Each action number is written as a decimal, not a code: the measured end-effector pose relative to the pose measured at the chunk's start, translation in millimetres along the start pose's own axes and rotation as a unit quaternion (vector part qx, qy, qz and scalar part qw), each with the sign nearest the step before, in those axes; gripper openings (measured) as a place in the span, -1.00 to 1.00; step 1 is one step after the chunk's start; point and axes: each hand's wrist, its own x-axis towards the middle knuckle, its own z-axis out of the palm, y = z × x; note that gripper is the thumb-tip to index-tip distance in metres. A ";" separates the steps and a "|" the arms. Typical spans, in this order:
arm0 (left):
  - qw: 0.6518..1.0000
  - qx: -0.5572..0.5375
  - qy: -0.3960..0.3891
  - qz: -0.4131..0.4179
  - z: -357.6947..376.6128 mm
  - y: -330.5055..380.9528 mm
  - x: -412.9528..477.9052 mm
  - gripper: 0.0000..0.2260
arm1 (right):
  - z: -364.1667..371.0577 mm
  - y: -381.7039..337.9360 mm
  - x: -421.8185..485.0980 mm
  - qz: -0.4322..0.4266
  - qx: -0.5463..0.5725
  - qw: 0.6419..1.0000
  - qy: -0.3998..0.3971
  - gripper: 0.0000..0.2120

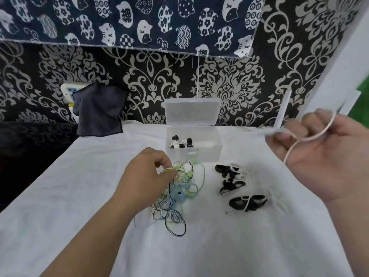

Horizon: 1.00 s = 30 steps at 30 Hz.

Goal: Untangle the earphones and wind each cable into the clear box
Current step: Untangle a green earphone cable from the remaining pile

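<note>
A tangle of green, blue and black earphone cables lies on the white cloth in front of the clear box. My left hand pinches a yellow-green strand at the top left of the tangle. My right hand is raised at the right with a white cable looped over its curled fingers; that hand is motion-blurred. The clear box stands open with its lid tipped back, and black and white pieces lie inside.
Two black-and-white wound bundles lie right of the tangle, with faint white cable beside them. A dark cloth hangs over a wall socket at the back left. The patterned wall stands behind the table. A white panel rises at the right.
</note>
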 end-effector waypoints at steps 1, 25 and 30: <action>0.999 -0.034 0.010 -0.009 -1.2 0.8 0.2 -0.82 | -2.9 1.2 1.9 -0.002 -0.068 0.996 0.059 -0.68; 0.996 -0.058 -0.047 0.050 0.8 15.5 -5.7 -0.80 | 19.0 103.3 -7.1 0.018 -0.603 0.793 -0.087 -0.81; 0.948 -0.251 -0.181 -0.068 -14.4 12.7 -5.5 -0.78 | 25.5 90.7 -6.8 0.048 -0.498 0.864 -0.049 -0.77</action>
